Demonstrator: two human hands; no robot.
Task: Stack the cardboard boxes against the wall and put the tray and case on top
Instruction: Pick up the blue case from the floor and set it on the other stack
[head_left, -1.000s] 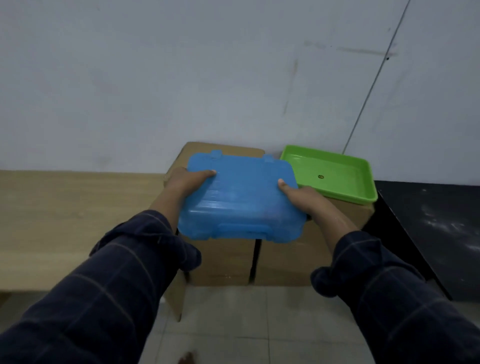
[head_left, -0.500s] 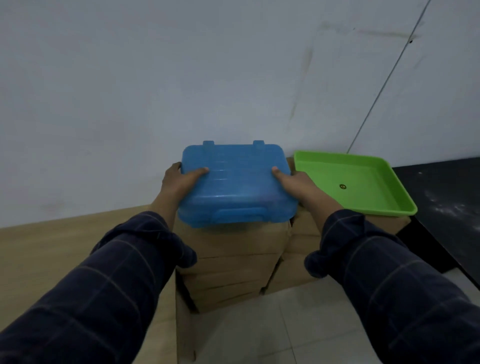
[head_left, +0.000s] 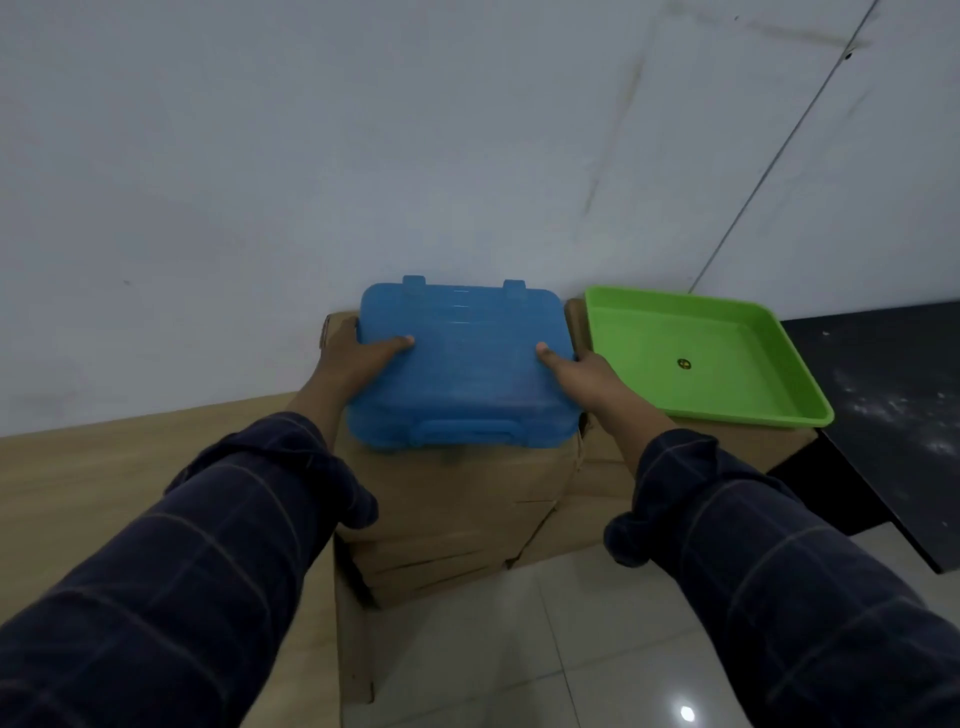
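A blue plastic case (head_left: 467, 369) lies flat on the left stack of cardboard boxes (head_left: 457, 499), its handle facing me. My left hand (head_left: 358, 358) grips its left edge with the thumb on the lid. My right hand (head_left: 582, 374) grips the right edge the same way. A green tray (head_left: 696, 358) sits on the right stack of boxes (head_left: 748, 447), next to the case. Both stacks stand against the white wall.
A wooden surface (head_left: 104, 478) runs along the wall at the left. A black counter (head_left: 893, 395) stands at the right, close to the tray. White floor tiles (head_left: 519, 649) lie below the boxes.
The case has moved forward and down onto the left stack, nearer the wall. Both hands still hold its sides. The view has closed in on the boxes.
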